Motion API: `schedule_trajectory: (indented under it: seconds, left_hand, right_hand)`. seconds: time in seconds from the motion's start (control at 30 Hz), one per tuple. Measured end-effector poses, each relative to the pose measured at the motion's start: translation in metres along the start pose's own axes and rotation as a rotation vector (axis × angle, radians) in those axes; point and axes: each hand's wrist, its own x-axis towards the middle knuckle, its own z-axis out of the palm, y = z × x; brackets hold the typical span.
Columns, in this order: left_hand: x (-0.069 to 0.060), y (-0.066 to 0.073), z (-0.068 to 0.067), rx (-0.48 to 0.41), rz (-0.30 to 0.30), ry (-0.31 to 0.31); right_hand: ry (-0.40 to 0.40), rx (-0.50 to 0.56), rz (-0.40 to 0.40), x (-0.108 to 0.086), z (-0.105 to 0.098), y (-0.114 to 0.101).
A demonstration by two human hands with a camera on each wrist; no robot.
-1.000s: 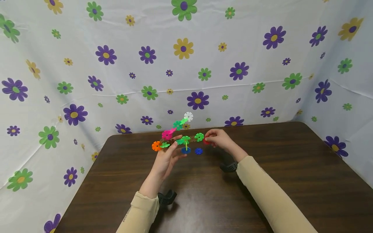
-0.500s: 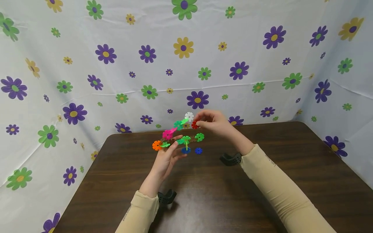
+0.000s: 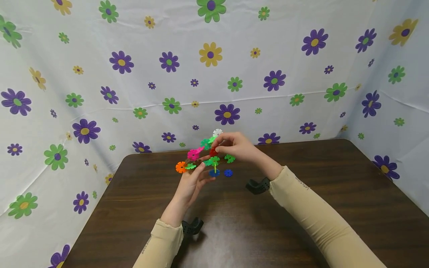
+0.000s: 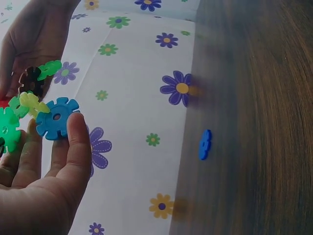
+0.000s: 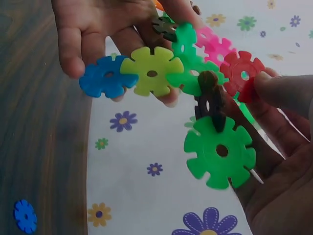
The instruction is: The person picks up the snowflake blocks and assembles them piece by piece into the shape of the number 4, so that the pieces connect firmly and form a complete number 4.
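My left hand [image 3: 189, 186] holds up a branching chain of interlocked, notched flower discs. The chain includes an orange disc [image 3: 181, 167], a pink disc [image 3: 193, 154], a white disc [image 3: 217, 133], a yellow disc [image 5: 152, 71], a blue disc [image 5: 108, 76], a green disc [image 5: 220, 152] and dark brown ones. My right hand [image 3: 236, 145] pinches a red notched disc [image 5: 239, 73] between thumb and fingers, close against the green discs in the middle of the chain. Whether the red disc is slotted in cannot be made out.
A loose blue notched disc [image 4: 205, 145] lies on the dark wooden table [image 3: 228, 223], below the raised chain. Behind the table hangs a white cloth [image 3: 187, 123] printed with flowers. Black wrist mounts [image 3: 192, 226] sit at both sleeves.
My right hand has carried the red disc from the chain's right end up and left, then down to its middle. The left hand and chain have stayed almost still.
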Motion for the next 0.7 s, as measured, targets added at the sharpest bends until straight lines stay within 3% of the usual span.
schedule_trajectory:
  seconds: [0.33,0.7]
  left_hand:
    - [-0.0010,0.0001,-0.0001,-0.006,-0.009,0.009]
    - [-0.0003,-0.0013,0.0006,-0.009,-0.011,0.008]
  right_hand:
    - [-0.056,0.011,-0.008,0.0012,0.0023,0.0021]
    - [-0.040,0.082,0.017,0.0023,0.0039,0.0027]
